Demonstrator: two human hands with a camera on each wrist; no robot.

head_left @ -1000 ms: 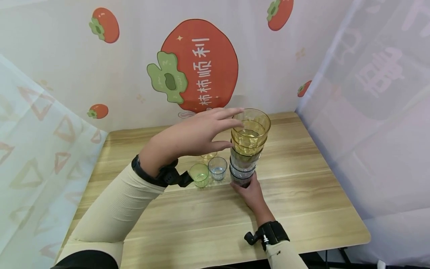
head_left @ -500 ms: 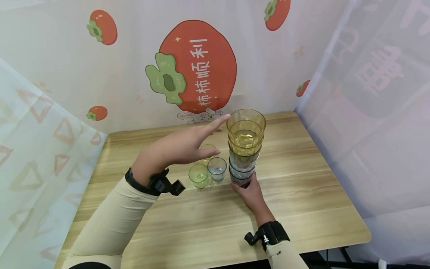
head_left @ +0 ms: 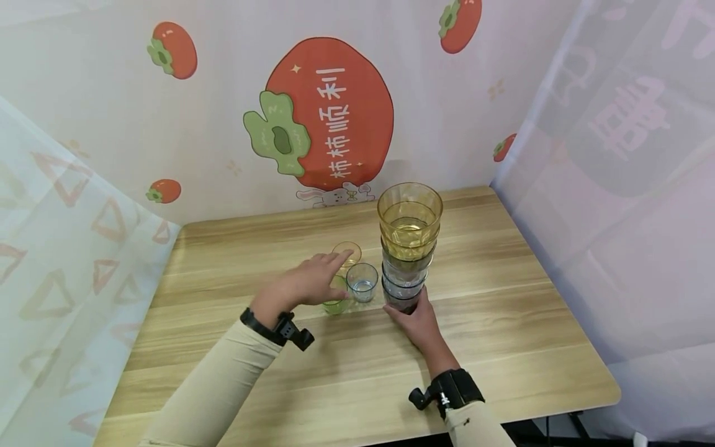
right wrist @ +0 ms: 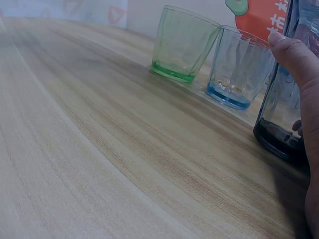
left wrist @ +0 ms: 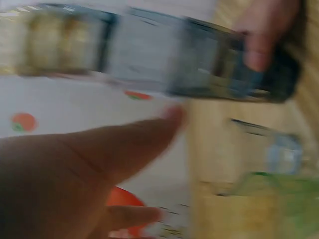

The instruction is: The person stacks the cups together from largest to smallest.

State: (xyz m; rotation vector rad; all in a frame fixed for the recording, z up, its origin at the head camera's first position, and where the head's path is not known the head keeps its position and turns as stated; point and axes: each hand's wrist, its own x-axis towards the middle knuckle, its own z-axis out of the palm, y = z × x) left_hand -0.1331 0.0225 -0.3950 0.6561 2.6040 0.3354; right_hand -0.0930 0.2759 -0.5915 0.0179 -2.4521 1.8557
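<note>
A tall stack of nested glasses (head_left: 410, 245), amber at the top and clear or greyish lower down, stands upright on the table. My right hand (head_left: 418, 323) grips its lowest glass, thumb and fingers round the base; in the right wrist view the dark-bottomed glass (right wrist: 279, 134) rests on the wood. To the left, my left hand (head_left: 307, 284) hovers with fingers spread over a green glass (head_left: 335, 307), partly hiding it, and holds nothing. Close by stand a blue-tinted glass (head_left: 362, 285) and a yellow glass (head_left: 347, 247). The left wrist view is blurred by motion.
The wooden table (head_left: 223, 242) backs onto a white curtain (head_left: 223, 124) printed with persimmons. More curtain hangs along both sides. The table's front edge lies near my right wrist.
My left hand has left the top of the stack and moved left and down to the loose glasses. My right hand still holds the base of the stack.
</note>
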